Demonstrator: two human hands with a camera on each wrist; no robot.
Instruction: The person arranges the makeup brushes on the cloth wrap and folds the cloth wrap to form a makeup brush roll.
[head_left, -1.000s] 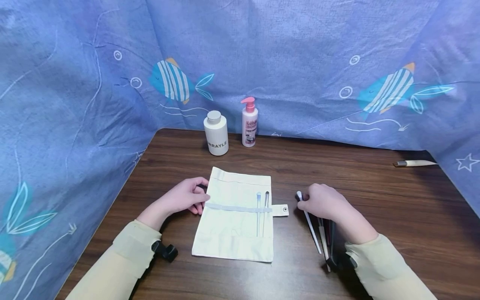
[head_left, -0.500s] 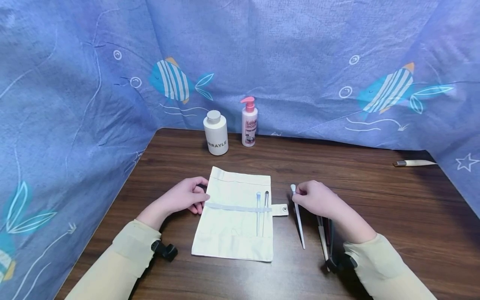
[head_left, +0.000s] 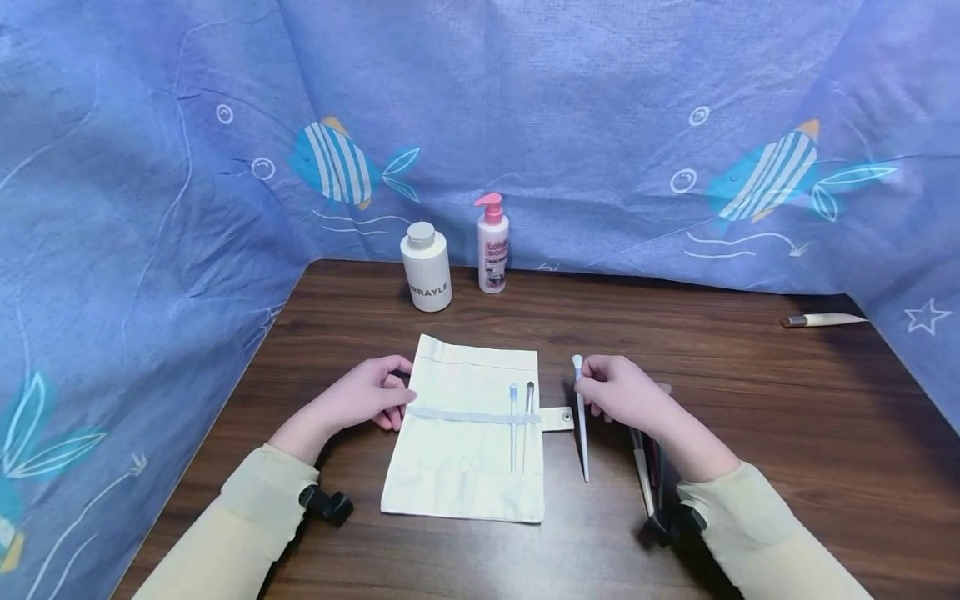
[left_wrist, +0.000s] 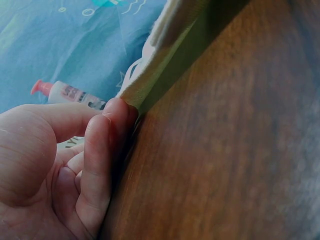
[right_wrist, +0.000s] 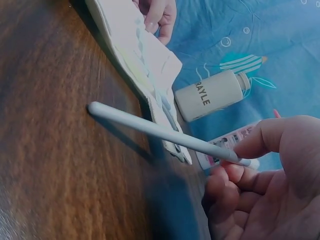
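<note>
Behind the pouch (head_left: 461,462) stand two bottles (head_left: 427,271); left hand (head_left: 367,395) pinches its edge, right hand (head_left: 624,392) a brush (head_left: 583,443), right forearm (head_left: 697,446) half-hiding other brushes (head_left: 643,481).

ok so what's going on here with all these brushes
A person's left hand pinches the edge of an opened cream cloth roll, while the right hand holds a pale brush near its bristles, just right of the roll. Two brushes sit under the roll's elastic band. More brushes lie by the right forearm, and another lies at the table's far right.
</note>
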